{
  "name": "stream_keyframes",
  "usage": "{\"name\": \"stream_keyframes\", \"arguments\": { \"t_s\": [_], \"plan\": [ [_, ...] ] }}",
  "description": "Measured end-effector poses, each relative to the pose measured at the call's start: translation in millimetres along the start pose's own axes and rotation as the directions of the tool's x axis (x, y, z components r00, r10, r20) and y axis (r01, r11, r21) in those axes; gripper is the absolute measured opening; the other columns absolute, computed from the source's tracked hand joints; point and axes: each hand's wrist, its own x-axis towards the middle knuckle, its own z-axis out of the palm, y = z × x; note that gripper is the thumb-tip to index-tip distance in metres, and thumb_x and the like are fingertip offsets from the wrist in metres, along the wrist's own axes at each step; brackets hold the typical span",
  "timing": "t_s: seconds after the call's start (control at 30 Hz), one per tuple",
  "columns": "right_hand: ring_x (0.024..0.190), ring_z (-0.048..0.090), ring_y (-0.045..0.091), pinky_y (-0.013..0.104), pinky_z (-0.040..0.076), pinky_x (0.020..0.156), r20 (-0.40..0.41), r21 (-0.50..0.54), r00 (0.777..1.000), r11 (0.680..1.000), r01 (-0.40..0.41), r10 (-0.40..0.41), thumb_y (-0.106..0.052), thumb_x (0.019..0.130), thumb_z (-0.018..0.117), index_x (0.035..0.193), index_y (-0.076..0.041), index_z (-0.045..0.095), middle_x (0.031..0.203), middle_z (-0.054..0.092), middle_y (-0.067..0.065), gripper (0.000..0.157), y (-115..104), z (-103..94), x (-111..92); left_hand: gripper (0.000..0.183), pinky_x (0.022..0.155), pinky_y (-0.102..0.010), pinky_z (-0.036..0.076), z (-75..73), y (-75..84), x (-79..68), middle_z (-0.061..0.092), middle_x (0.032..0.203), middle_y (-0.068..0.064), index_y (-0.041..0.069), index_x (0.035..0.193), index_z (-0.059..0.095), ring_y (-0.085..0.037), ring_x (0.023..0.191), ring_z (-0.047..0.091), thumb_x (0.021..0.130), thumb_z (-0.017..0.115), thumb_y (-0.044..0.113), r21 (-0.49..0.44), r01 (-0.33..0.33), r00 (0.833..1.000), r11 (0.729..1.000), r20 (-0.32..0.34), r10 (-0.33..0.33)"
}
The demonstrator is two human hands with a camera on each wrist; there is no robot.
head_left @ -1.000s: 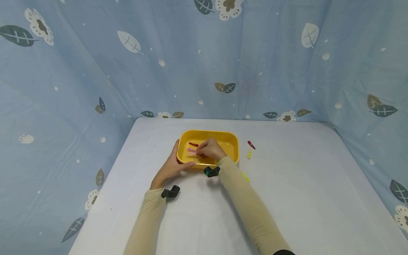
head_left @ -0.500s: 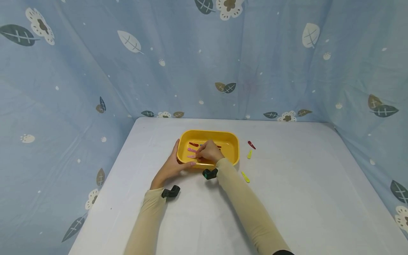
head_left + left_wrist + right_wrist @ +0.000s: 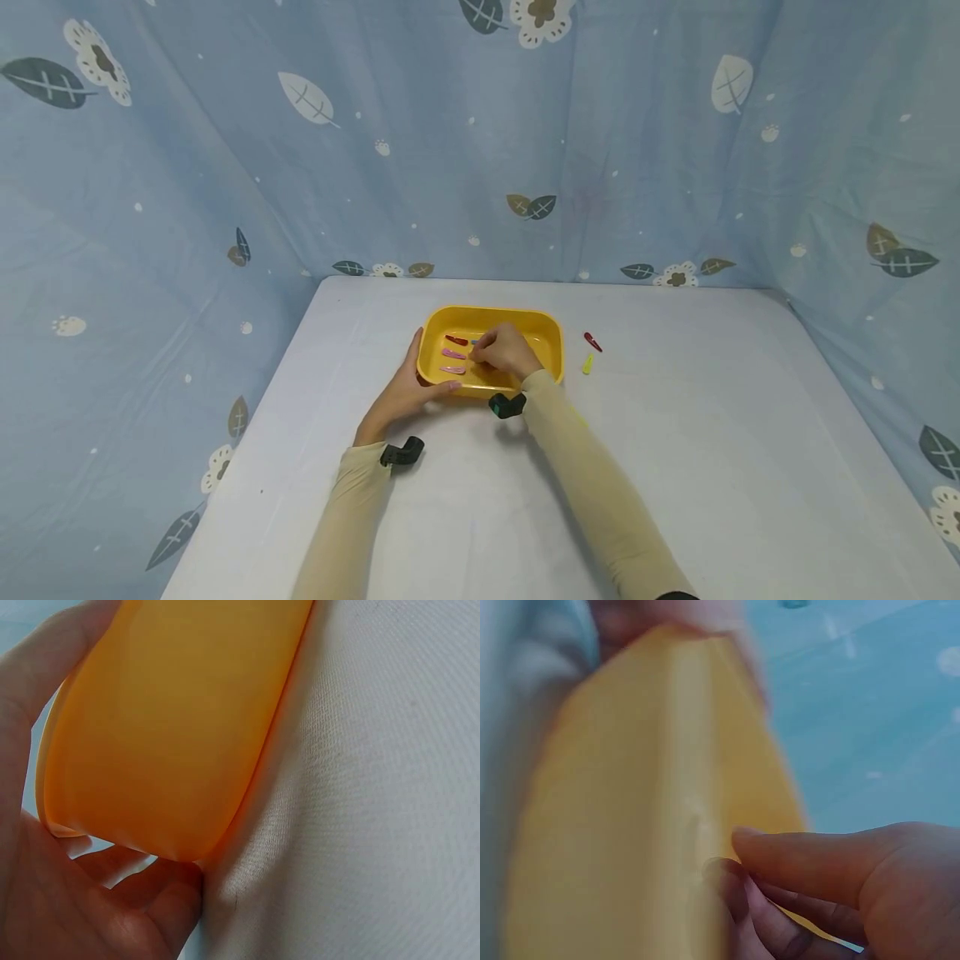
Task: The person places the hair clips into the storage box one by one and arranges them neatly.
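A yellow plastic tray [image 3: 536, 325] stands on the table, and my left hand [image 3: 401, 392] grips its near left corner. The thumb lies along the near wall while the fingers curve round the left end. Inside, a red hair clip [image 3: 456, 340], a pink hair clip [image 3: 453, 354] and a second pink hair clip [image 3: 453, 369] lie in a column at the left. Over the tray's middle hovers my right hand [image 3: 506, 350], thumb and forefinger close together, with no clip visible between them. It partly hides a small blue piece [image 3: 474, 342]. The right wrist view is blurred.
Right of the tray lie a dark red hair clip [image 3: 593, 342] and a yellow-green hair clip [image 3: 588, 364]. Another yellow-green clip [image 3: 582, 420] is mostly covered by the right sleeve [image 3: 592, 475]. A patterned blue curtain [image 3: 480, 150] surrounds the white table [image 3: 720, 417].
My right hand has let go of the lower pink clip, which now shows fully on the tray floor, and has shifted slightly right and up. My left hand keeps its place on the tray.
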Motion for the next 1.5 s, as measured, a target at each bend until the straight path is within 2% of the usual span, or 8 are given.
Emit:
{"name": "stream_keyframes", "arguments": {
  "t_s": [0.27, 0.43, 0.6, 0.8, 0.97, 1.1, 1.33, 1.5],
  "plan": [
    [0.096, 0.073, 0.042, 0.052, 0.062, 0.093, -0.007, 0.124, 0.997, 0.989, 0.075, -0.075, -0.018, 0.098, 0.072, 0.11, 0.003, 0.075, 0.109, 0.074, 0.026, 0.025, -9.8, -53.9, -23.2, 0.131, 0.129, -0.052, 0.026, -0.1, -2.0, 1.0, 0.023, 0.173, -0.01, 0.02, 0.167, -0.008, -0.031, 0.15, 0.042, 0.081, 0.088, 0.043, -0.016, -0.038, 0.999, 0.999, -0.002, 0.038],
    [0.086, 0.071, 0.03, 0.045, 0.064, 0.088, -0.078, 0.065, 0.992, 0.992, 0.104, -0.098, -0.023, 0.098, 0.072, 0.109, -0.001, 0.075, 0.106, 0.074, 0.022, 0.025, -4.7, -84.2, -38.1, 0.129, 0.129, -0.053, 0.027, 0.5, -3.6, 0.0, 0.025, 0.172, -0.01, 0.021, 0.167, -0.008, -0.031, 0.147, 0.045, 0.082, 0.088, 0.038, -0.036, -0.05, 0.999, 0.998, -0.002, 0.05],
    [0.094, 0.07, 0.036, 0.037, 0.064, 0.084, -0.139, 0.0, 0.986, 0.995, 0.097, -0.096, -0.025, 0.1, 0.07, 0.112, -0.001, 0.074, 0.109, 0.074, 0.021, 0.027, 11.0, -112.3, -45.6, 0.128, 0.127, -0.053, 0.031, 1.1, -4.3, 0.1, 0.029, 0.17, -0.008, 0.022, 0.167, -0.007, -0.031, 0.143, 0.049, 0.083, 0.088, 0.035, -0.053, -0.064, 0.998, 0.997, 0.0, 0.064],
    [0.077, 0.066, 0.029, 0.028, 0.058, 0.066, -0.213, -0.06, 0.97, 0.993, 0.105, -0.116, -0.022, 0.1, 0.069, 0.111, 0.0, 0.074, 0.099, 0.073, 0.02, 0.025, 40.7, -138.4, -48.7, 0.128, 0.126, -0.053, 0.034, 1.6, -4.7, 1.3, 0.031, 0.169, -0.008, 0.022, 0.167, -0.007, -0.031, 0.142, 0.051, 0.083, 0.088, 0.034, -0.063, -0.083, 0.997, 0.995, 0.004, 0.083],
    [0.088, 0.064, 0.042, 0.038, 0.058, 0.076, -0.234, -0.087, 0.968, 0.994, 0.072, -0.091, -0.02, 0.101, 0.066, 0.112, 0.001, 0.073, 0.103, 0.073, 0.026, 0.024, 65.7, -149.4, -50.6, 0.129, 0.126, -0.052, 0.034, 1.7, -3.5, 0.7, 0.031, 0.169, -0.008, 0.022, 0.167, -0.008, -0.03, 0.142, 0.051, 0.082, 0.088, 0.036, -0.052, -0.073, 0.997, 0.996, 0.001, 0.073],
    [0.092, 0.066, 0.037, 0.046, 0.06, 0.085, -0.231, -0.102, 0.972, 0.994, 0.027, -0.05, -0.022, 0.101, 0.067, 0.114, 0.0, 0.073, 0.109, 0.074, 0.024, 0.026, 82.0, -150.5, -48.0, 0.13, 0.126, -0.052, 0.033, 1.9, -3.7, 0.7, 0.031, 0.169, -0.01, 0.022, 0.167, -0.009, -0.03, 0.141, 0.051, 0.082, 0.089, 0.037, -0.046, -0.069, 0.998, 0.997, -0.001, 0.069],
    [0.084, 0.065, 0.026, 0.027, 0.056, 0.071, -0.233, -0.171, 0.972, 0.985, -0.018, -0.022, -0.021, 0.1, 0.069, 0.115, 0.001, 0.072, 0.11, 0.074, 0.022, 0.028, 105.0, -148.0, -42.6, 0.129, 0.127, -0.052, 0.031, 2.8, -3.5, 1.5, 0.03, 0.169, -0.008, 0.022, 0.167, -0.008, -0.031, 0.141, 0.051, 0.083, 0.088, 0.035, -0.059, -0.072, 0.997, 0.996, 0.003, 0.072],
    [0.086, 0.066, 0.026, 0.025, 0.055, 0.071, -0.228, -0.194, 0.974, 0.98, -0.046, 0.0, -0.018, 0.098, 0.071, 0.115, 0.003, 0.073, 0.11, 0.074, 0.022, 0.027, 114.8, -146.1, -41.0, 0.128, 0.129, -0.051, 0.028, 2.9, -2.6, 1.5, 0.025, 0.172, -0.008, 0.023, 0.167, -0.009, -0.031, 0.146, 0.046, 0.084, 0.088, 0.032, -0.062, -0.057, 0.998, 0.996, 0.002, 0.057]
  ]
}}
